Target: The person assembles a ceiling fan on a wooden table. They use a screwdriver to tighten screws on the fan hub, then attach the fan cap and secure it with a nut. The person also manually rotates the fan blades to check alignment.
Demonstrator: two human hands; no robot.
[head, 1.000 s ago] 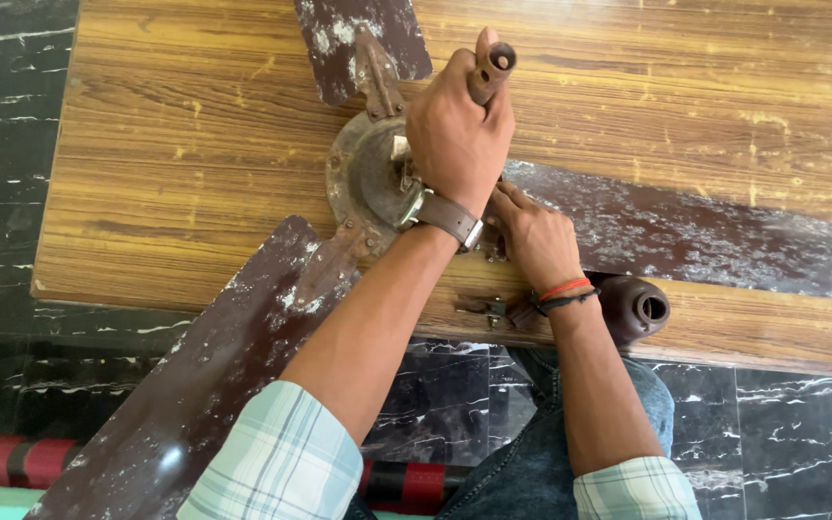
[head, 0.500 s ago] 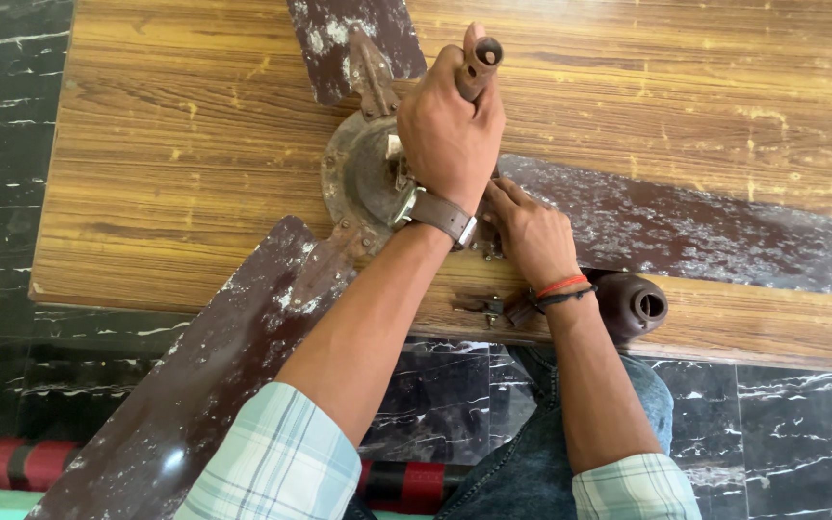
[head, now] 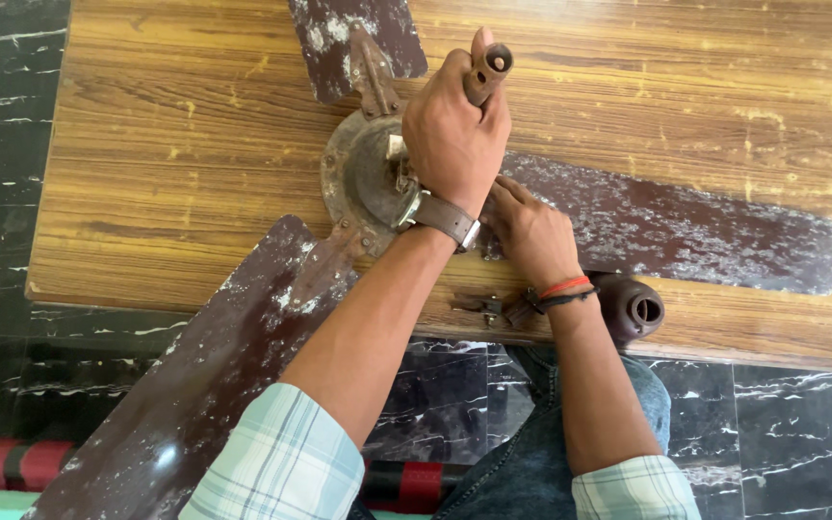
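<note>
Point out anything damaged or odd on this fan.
The three brown fan blades look badly worn, their paint flaked and blotched whitish all over. The motor hub looks rusty. The left hand grips the down rod.

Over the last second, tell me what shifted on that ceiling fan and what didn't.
Very little moved. The left hand keeps its grip on the fan's down rod, which seems to have shifted only slightly, if at all. The right hand stays low beside the motor housing. The blades, the wooden table and the brown cup-shaped cover lie as before.
</note>
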